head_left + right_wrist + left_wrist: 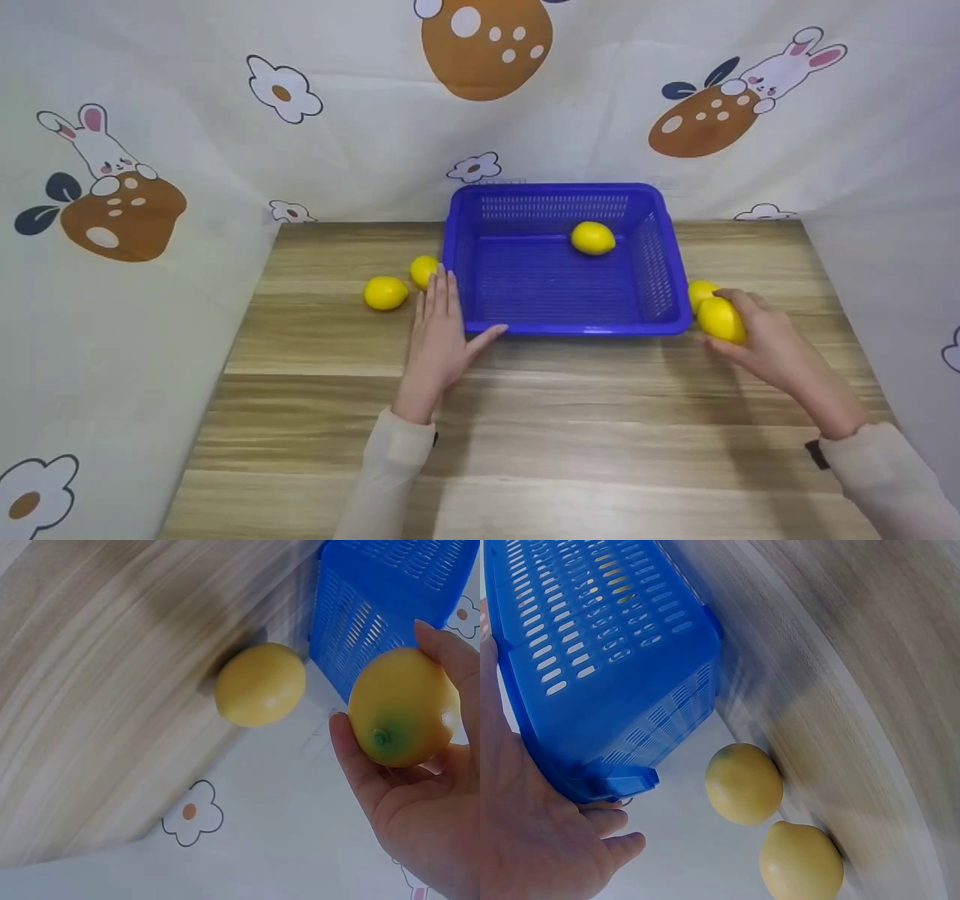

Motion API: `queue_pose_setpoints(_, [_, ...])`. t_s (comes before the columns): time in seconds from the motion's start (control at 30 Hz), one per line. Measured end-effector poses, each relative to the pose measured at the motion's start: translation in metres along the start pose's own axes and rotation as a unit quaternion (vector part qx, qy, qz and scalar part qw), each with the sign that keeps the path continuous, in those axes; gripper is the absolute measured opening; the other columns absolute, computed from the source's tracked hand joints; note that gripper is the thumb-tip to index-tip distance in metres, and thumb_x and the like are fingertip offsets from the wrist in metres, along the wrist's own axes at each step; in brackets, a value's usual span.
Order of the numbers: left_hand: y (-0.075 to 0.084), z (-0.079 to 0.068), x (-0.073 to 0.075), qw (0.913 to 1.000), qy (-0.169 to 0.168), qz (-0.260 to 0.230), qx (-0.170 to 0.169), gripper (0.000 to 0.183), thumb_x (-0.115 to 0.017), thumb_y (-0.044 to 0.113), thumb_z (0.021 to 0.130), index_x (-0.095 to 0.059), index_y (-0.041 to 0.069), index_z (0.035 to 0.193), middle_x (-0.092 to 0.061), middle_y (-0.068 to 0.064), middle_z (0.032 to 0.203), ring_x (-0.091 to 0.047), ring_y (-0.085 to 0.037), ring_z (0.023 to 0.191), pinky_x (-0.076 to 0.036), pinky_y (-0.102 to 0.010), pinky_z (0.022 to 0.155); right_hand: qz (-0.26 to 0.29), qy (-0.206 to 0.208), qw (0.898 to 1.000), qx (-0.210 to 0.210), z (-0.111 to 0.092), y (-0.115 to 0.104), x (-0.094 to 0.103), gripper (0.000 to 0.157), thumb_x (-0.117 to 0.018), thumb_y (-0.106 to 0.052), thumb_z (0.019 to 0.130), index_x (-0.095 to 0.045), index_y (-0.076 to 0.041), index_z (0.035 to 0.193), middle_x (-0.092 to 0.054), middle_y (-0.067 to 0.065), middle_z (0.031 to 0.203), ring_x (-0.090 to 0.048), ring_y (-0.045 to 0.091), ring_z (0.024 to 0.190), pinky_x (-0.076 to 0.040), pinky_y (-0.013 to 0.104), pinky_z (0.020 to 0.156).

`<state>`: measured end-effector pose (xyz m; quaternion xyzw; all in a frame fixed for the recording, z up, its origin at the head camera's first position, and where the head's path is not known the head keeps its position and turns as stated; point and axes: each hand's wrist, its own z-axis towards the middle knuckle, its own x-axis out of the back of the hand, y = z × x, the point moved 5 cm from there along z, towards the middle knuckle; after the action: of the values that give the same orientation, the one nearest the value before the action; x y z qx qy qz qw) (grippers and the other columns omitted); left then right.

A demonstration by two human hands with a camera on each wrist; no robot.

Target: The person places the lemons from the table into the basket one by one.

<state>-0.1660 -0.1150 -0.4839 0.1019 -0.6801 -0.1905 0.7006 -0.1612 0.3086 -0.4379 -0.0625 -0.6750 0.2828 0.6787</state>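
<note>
A blue plastic basket [577,328] with slotted walls stands at the back of the table, one lemon [592,238] lying inside it. My left hand [439,330] rests on the basket's front left corner, fingers straight along the side and thumb on the front rim. In my right hand [772,341] I grip a second lemon [405,709], just off the basket's right side; its green stem end shows in the right wrist view. Another lemon [261,685] lies on the table behind the held one.
Left of the basket are two more lemons, one [424,271] close to its wall and partly behind my fingers, the other [385,293] farther out. The wooden table [315,420] meets a printed cloth backdrop [360,165] at the back and sides.
</note>
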Motion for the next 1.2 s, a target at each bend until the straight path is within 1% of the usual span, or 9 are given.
queue_pose_setpoints(0.17, [0.001, -0.001, 0.002, 0.9999, 0.006, 0.006, -0.005, 0.116, -0.056, 0.075, 0.096, -0.016, -0.01, 0.164, -0.006, -0.028, 0.174, -0.009, -0.04, 0.163, -0.011, -0.056, 0.132, -0.004, 0.006, 1.0, 0.013, 0.002, -0.005, 0.003, 0.067, -0.085, -0.017, 0.09, -0.051, 0.014, 0.139, -0.062, 0.04, 0.122, -0.064, 0.042, 0.089, -0.058, 0.052, 0.071])
queue_pose_setpoints(0.37, [0.002, -0.001, 0.002, 1.0, 0.003, 0.001, -0.006, 0.116, -0.056, 0.075, 0.096, -0.016, -0.01, 0.164, -0.005, -0.028, 0.174, -0.008, -0.04, 0.163, -0.01, -0.055, 0.132, -0.006, 0.007, 1.0, 0.016, 0.003, -0.01, 0.006, 0.067, -0.085, -0.017, 0.09, -0.051, 0.013, 0.139, -0.062, 0.04, 0.123, -0.065, 0.043, 0.091, -0.058, 0.053, 0.072])
queue_pose_setpoints(0.53, [0.002, 0.0, 0.001, 1.0, -0.003, 0.005, -0.002, 0.116, -0.055, 0.076, 0.096, -0.014, -0.009, 0.164, -0.005, -0.027, 0.175, -0.007, -0.039, 0.164, -0.009, -0.054, 0.132, -0.008, -0.002, 1.0, 0.015, 0.005, -0.015, 0.01, 0.067, -0.084, -0.018, 0.091, -0.051, 0.013, 0.14, -0.061, 0.041, 0.123, -0.065, 0.044, 0.091, -0.059, 0.054, 0.072])
queue_pose_setpoints(0.77, [0.002, 0.0, 0.0, 0.9999, -0.008, 0.009, -0.003, 0.117, -0.054, 0.076, 0.096, -0.013, -0.008, 0.165, -0.004, -0.027, 0.175, -0.007, -0.04, 0.163, -0.01, -0.055, 0.132, -0.011, 0.012, 0.999, 0.031, 0.009, -0.022, 0.018, 0.064, -0.086, -0.017, 0.089, -0.053, 0.012, 0.137, -0.063, 0.039, 0.121, -0.066, 0.044, 0.091, -0.059, 0.054, 0.071])
queue_pose_setpoints(0.87, [0.002, 0.0, 0.001, 1.0, -0.006, 0.007, -0.001, 0.117, -0.055, 0.076, 0.095, -0.014, -0.008, 0.165, -0.004, -0.027, 0.175, -0.008, -0.04, 0.163, -0.01, -0.055, 0.132, -0.014, 0.01, 0.999, 0.034, 0.012, -0.025, 0.018, 0.064, -0.086, -0.019, 0.09, -0.054, 0.011, 0.136, -0.063, 0.038, 0.12, -0.066, 0.043, 0.09, -0.059, 0.053, 0.071])
queue_pose_setpoints(1.0, [0.002, 0.0, 0.002, 1.0, -0.001, 0.004, -0.005, 0.116, -0.055, 0.076, 0.095, -0.014, -0.009, 0.165, -0.005, -0.028, 0.175, -0.008, -0.04, 0.163, -0.01, -0.055, 0.132, -0.013, 0.004, 1.0, 0.025, 0.013, -0.028, 0.02, 0.064, -0.086, -0.02, 0.09, -0.054, 0.01, 0.137, -0.063, 0.037, 0.12, -0.064, 0.041, 0.09, -0.059, 0.052, 0.072])
queue_pose_setpoints(1.2, [0.002, -0.001, 0.003, 0.9999, 0.01, -0.003, -0.011, 0.116, -0.059, 0.073, 0.096, -0.017, -0.011, 0.163, -0.007, -0.029, 0.174, -0.011, -0.042, 0.162, -0.011, -0.057, 0.132, -0.016, 0.015, 0.999, 0.035, 0.015, -0.035, 0.022, 0.065, -0.087, -0.021, 0.089, -0.055, 0.01, 0.137, -0.064, 0.037, 0.119, -0.065, 0.042, 0.089, -0.058, 0.051, 0.07])
